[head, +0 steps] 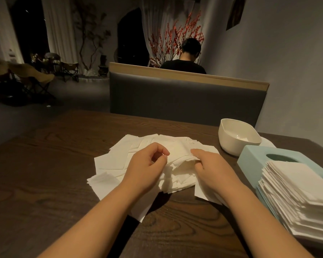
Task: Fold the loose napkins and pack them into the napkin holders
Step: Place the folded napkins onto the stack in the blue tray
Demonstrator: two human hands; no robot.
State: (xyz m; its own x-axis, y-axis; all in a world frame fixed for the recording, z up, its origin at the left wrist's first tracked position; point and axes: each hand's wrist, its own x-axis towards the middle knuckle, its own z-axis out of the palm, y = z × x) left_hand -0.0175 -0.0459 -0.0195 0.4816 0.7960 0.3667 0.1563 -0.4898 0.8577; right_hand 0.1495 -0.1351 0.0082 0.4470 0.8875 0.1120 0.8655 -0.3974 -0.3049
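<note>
loose napkins (131, 157) spread at bench (45, 174) centre. one napkin (177, 155) pinched by left hand (147, 164) at 9 o'clock edge, by right hand (211, 166) at 3 o'clock edge. folded stack (295, 198) and blue holder (255, 157) at 3 o'clock, white bowl (239, 136) at 2 o'clock. risk: two sheets lifted together; thin paper torn if pulled hard.

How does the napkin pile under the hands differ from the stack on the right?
The pile lies scattered and overlapping mid-table, both hands in it; the stack is squared and layered, untouched. The pile spreads low and wide; the stack stands tall and sits on the blue holder. Both are white napkins.
</note>
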